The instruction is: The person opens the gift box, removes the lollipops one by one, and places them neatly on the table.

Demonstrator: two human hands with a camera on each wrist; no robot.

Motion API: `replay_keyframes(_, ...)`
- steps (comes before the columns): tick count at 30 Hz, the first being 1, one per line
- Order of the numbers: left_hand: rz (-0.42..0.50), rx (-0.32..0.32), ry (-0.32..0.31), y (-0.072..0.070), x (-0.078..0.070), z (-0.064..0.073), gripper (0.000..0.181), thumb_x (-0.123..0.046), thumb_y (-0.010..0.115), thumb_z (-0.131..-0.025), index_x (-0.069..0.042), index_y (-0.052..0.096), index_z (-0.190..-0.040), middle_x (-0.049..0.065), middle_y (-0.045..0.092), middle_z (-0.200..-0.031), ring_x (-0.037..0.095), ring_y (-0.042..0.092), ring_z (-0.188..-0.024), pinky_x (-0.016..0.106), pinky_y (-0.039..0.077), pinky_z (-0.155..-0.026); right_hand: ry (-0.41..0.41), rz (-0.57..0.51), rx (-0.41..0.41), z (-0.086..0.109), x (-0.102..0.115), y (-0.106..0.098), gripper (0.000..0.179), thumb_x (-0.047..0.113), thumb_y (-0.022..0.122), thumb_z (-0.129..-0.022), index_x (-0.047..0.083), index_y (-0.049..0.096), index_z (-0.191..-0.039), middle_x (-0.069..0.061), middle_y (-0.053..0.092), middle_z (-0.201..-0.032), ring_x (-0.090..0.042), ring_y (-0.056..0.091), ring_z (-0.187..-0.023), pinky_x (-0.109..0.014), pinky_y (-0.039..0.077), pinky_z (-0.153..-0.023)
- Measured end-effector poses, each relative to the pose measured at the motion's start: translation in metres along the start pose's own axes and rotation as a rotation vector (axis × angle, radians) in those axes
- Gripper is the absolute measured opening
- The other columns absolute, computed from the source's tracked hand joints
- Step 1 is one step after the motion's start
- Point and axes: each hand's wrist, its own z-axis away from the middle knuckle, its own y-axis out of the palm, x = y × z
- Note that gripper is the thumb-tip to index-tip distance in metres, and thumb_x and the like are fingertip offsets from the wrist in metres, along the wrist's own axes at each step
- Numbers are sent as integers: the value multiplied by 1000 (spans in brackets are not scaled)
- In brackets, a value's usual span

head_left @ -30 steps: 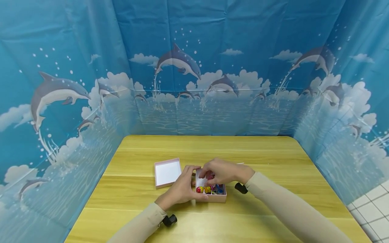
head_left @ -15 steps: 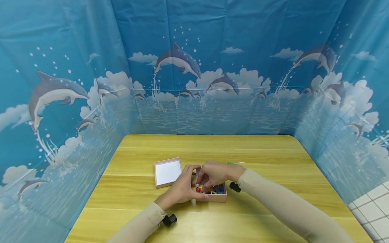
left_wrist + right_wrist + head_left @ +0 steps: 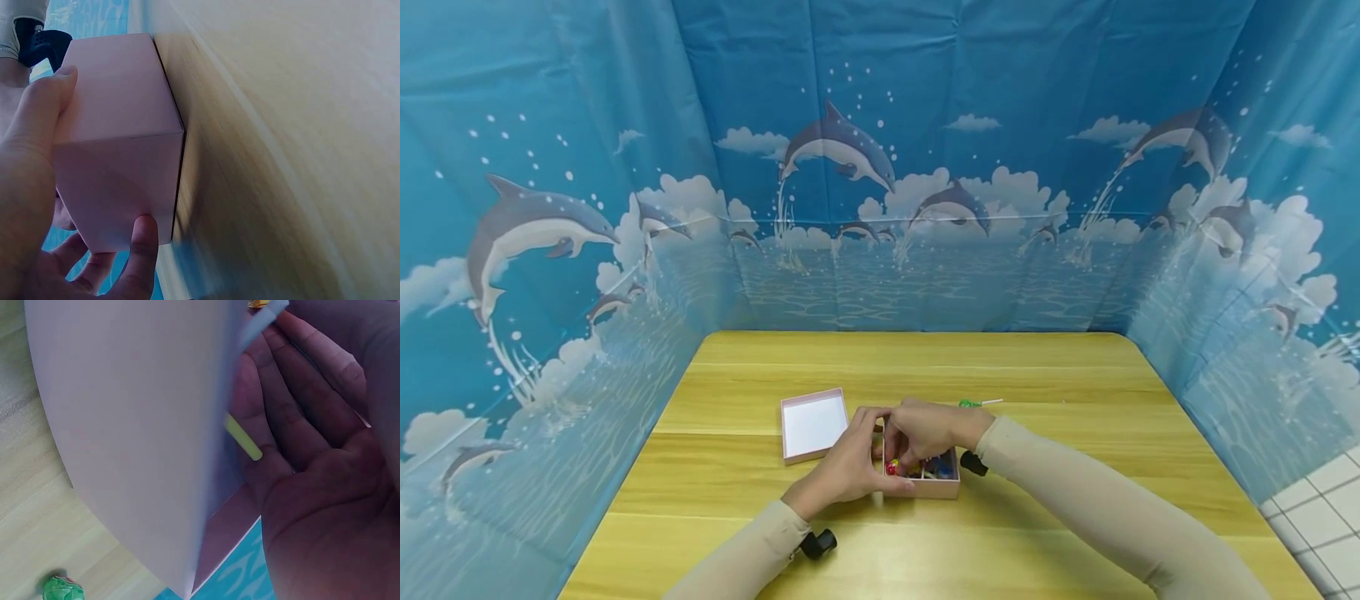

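A small pink box, its top uncovered, stands on the table with several wrapped lollipops inside. My left hand grips its left end, the thumb on the front wall and other fingers spread over the side, as the left wrist view of the box also shows. My right hand reaches down into the box among the candies. In the right wrist view, a yellow stick and a pale stick show by its fingers. Its fingertips are hidden, so any grasp there is unclear.
A shallow pink lid with a white inside lies left of the box. Behind the right wrist lies a green lollipop with a white stick. A dolphin-printed blue curtain surrounds the table's far edge and sides.
My right hand, with a reddish candy at its fingers a second ago, has lowered into the box and shifted slightly left. The green lollipop has come into sight. My left hand stays on the box.
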Motion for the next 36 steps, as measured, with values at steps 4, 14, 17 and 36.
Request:
replay_keyframes(4, 1, 3, -1, 0, 0, 0, 119, -65, 101, -86, -21, 39, -177, 6, 46, -172, 22, 58, -144, 48, 57, -123, 6, -15, 4, 0, 1, 0, 10, 3, 93, -99, 12, 91, -103, -1, 89, -99, 4, 77, -81, -16, 65, -78)
replay_keyframes(14, -19, -11, 25, 1, 0, 0, 117, -60, 103, -87, -16, 41, -175, 9, 48, -171, 23, 59, -146, 50, 57, -124, 9, 22, 4, 2, 5, -3, 12, 3, 93, -98, 13, 90, -103, 2, 88, -98, 5, 75, -83, -16, 64, -79)
replay_keyframes(17, -32, -6, 13, 1, -1, 0, 117, -62, 102, -87, -18, 40, -176, 8, 47, -172, 22, 59, -144, 49, 57, -123, 5, 19, 1, 4, 6, -5, 12, 4, 93, -99, 14, 89, -104, 6, 87, -97, 3, 77, -85, -16, 65, -80)
replay_keyframes(36, -47, 5, 15, -1, -2, -1, 117, -65, 100, -87, -22, 39, -176, 7, 47, -170, 20, 60, -137, 42, 58, -117, -112, -35, -49, 20, 1, -12, 10, 12, 87, -106, 17, 82, -112, 5, 82, -103, -3, 75, -86, -19, 64, -81)
